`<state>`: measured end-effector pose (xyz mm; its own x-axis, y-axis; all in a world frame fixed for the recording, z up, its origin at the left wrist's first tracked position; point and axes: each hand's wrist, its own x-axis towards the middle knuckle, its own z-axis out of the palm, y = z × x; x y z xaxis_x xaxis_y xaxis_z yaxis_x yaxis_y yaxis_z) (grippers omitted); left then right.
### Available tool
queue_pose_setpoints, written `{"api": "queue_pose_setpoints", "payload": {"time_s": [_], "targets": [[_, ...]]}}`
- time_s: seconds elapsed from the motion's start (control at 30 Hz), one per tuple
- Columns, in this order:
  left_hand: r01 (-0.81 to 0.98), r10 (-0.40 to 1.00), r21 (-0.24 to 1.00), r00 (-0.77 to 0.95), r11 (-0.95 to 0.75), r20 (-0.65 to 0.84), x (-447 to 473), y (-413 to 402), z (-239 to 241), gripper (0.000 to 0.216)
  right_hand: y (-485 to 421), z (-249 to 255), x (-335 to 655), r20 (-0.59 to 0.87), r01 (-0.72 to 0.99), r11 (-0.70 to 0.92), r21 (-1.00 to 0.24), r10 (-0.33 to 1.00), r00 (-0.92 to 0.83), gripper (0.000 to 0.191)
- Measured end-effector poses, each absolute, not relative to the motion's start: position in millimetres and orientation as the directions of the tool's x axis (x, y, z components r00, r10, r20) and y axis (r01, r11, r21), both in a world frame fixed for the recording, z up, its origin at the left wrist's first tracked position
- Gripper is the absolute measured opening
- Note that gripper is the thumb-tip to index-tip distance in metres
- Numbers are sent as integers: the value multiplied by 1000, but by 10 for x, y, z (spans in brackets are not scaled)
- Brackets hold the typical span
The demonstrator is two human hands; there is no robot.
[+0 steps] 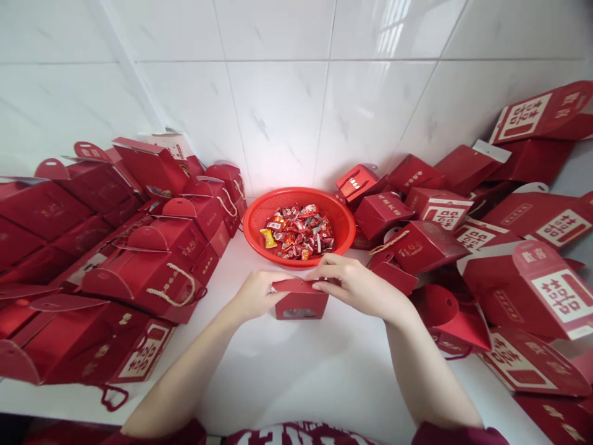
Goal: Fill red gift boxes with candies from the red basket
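A small red gift box (303, 304) stands upright on the white table in front of me, with an oval clear window low on its near side. Its top flap, which has a small hole, lies between my hands. My left hand (259, 293) grips the flap's left end, its fingertips partly hidden behind the card. At the right end, my right hand (352, 281) pinches the flap between thumb and fingers. Just behind the box sits a red plastic basket (254, 213) holding wrapped candies (301, 232), mostly red with one yellow piece.
Rows of red gift boxes (139, 259), some with rope handles, are stacked on the left. More red boxes (498, 281) lie in a loose heap on the right. A white tiled wall (278, 123) rises behind the white table (296, 371).
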<state>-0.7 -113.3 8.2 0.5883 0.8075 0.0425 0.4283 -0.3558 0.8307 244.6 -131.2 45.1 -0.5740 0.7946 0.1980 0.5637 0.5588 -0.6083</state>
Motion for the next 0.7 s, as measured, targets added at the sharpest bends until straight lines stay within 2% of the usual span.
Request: {"api": "queue_pose_setpoints", "payload": {"time_s": [0.13,0.3,0.43,0.57,0.7], "targets": [[496,799,774,601,-394,22,-71,-1259,193,32,-1234,300,2339,191,613,527,-589,827,-528,13],[647,824,626,566,-434,-13,-228,-1452,327,32,-1243,184,2177,231,515,564,-646,787,-573,14],[752,830,393,555,-529,57,-255,-1694,411,21,-1385,210,2086,246,436,670,-601,674,-697,15],[736,766,216,626,-642,145,-196,-1901,537,23,-1608,332,2018,233,424,739,-524,603,-763,20],[710,707,106,653,-696,270,-555,-1936,967,21,-1711,508,2183,328,325,749,-578,577,-748,23]]}}
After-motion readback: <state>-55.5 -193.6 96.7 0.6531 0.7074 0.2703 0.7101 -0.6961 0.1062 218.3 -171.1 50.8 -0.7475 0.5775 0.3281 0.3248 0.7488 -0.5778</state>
